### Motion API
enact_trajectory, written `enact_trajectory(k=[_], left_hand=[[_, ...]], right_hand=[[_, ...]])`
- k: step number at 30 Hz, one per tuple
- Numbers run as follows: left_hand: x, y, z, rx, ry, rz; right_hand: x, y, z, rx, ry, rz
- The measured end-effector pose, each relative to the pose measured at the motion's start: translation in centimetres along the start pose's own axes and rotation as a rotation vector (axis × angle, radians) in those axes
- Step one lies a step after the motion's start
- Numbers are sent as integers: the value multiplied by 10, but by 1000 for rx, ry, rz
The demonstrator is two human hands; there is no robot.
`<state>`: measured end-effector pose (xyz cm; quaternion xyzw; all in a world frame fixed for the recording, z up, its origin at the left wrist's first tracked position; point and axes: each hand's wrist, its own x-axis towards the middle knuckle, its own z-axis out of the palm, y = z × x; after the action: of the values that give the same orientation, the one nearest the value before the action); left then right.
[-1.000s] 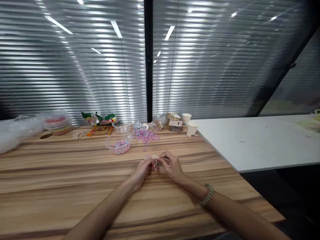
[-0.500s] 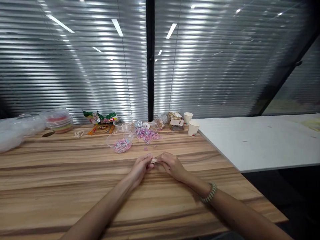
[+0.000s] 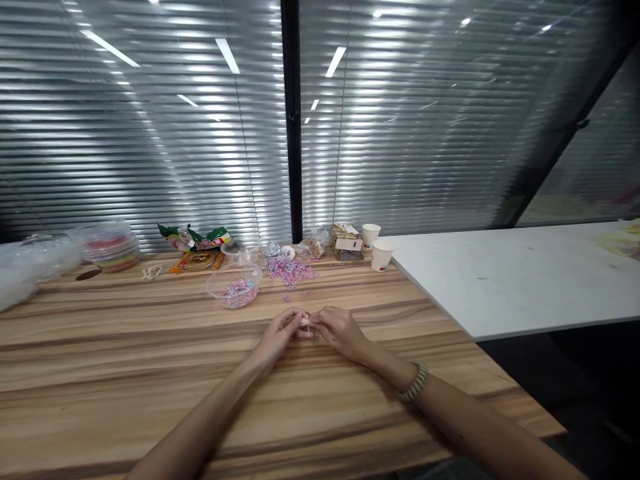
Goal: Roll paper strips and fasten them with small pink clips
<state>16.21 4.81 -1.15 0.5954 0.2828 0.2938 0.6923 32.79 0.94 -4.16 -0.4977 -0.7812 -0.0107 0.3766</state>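
My left hand (image 3: pixel 286 329) and my right hand (image 3: pixel 341 331) meet just above the wooden table, fingertips almost touching. Between them is a small whitish piece (image 3: pixel 305 323) with a thin strand hanging from it; its kind is too small to make out. The left fingers are closed around it, and the right thumb and fingers pinch at its right side. Beyond the hands stands a clear plastic bowl (image 3: pixel 213 285) partly filled with small pink and blue bits (image 3: pixel 240 293). Beside it lies a loose pile of similar pink-purple bits (image 3: pixel 291 271).
Two paper cups (image 3: pixel 382 255) stand at the back right near a small box (image 3: pixel 349 241). Snack packets (image 3: pixel 200 260), a pale cord bundle (image 3: pixel 153 272), stacked plastic tubs (image 3: pixel 111 248) and clear plastic bags (image 3: pixel 30 263) line the back left. A white table (image 3: pixel 500 273) adjoins on the right.
The view has shifted slightly. The whitish piece has turned between my fingers, and a thin strand now points down from it. Both hands stay close together.
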Motion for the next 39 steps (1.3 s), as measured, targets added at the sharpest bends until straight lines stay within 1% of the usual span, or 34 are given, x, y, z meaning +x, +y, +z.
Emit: enact_trajectory(k=[2, 3, 5, 7, 9, 10, 12, 16, 19, 22, 24, 27, 30, 32, 34, 37, 39], left_hand=[[0, 1, 1, -16, 7, -22], [0, 1, 1, -32, 29, -35], [2, 1, -1, -89, 111, -38], [5, 0, -5, -152, 225, -2], [7, -1, -9, -177, 318, 44], [7, -1, -11, -164, 339, 71], [7, -1, -12, -92, 327, 127], [6, -3, -8, 134, 193, 233], [6, -9, -5, 216, 132, 296], [7, -12, -7, 260, 127, 327], [7, -11, -8, 290, 153, 337], [7, -8, -9, 330, 208, 325], [7, -8, -10, 330, 213, 305], [8, -7, -11, 311, 198, 290], [8, -6, -10, 295, 204, 270], [7, -3, -10, 305, 217, 239], [6, -2, -9, 332, 173, 231]], right_hand=[[1, -3, -1, 44, 12, 51], [1, -5, -1, 64, 15, 68], [2, -10, -1, 106, 14, 84], [3, -14, -1, 157, 4, 111], [4, -19, -2, 212, 4, 176], [4, -21, -3, 240, 8, 217], [6, -24, -5, 297, 16, 284], [11, -27, -12, 410, 13, 364], [12, -29, -14, 466, -28, 443], [12, -30, -13, 496, -62, 486], [12, -32, -12, 537, -92, 496], [13, -34, -14, 627, -157, 489], [15, -35, -15, 679, -186, 505], [16, -34, -16, 706, -179, 549], [18, -30, -15, 725, -150, 630], [19, -24, -13, 780, -65, 771], [20, -22, -13, 876, -1, 825]])
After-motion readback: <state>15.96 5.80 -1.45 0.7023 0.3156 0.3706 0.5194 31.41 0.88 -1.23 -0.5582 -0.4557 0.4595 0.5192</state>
